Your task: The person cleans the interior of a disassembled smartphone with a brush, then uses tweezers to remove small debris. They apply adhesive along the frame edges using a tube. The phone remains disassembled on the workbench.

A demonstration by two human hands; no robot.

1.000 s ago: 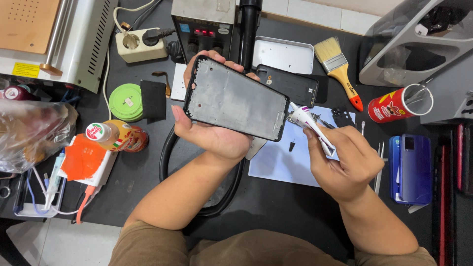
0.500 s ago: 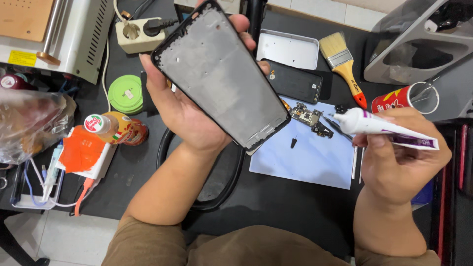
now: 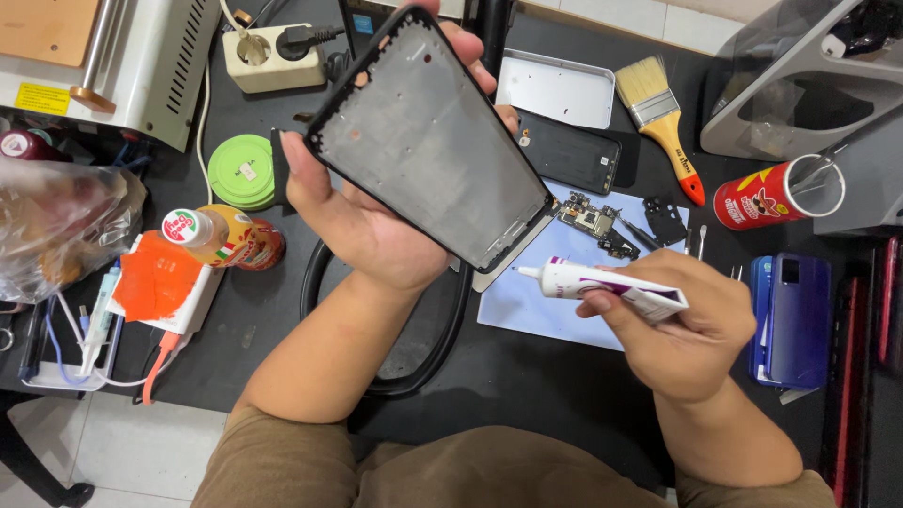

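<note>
The left hand (image 3: 376, 221) grips a black phone frame (image 3: 431, 141), tilted up over the dark desk (image 3: 527, 376). The right hand (image 3: 682, 325) squeezes a white glue tube (image 3: 611, 285), its tip just below the frame's bottom corner.

Both arms were bare from the elbows down to the fingers. No rings, no watch and no bands showed on the left hand (image 3: 362, 221) or the right hand (image 3: 682, 329). The nails looked short and plain. The person wore brownish, khaki-coloured clothes (only the part at the bottom edge of the view could be seen). The cloth was soft and a bit wrinkled, with folds near the left elbow. It had no pictures, buttons or pockets that could be made out.
</note>
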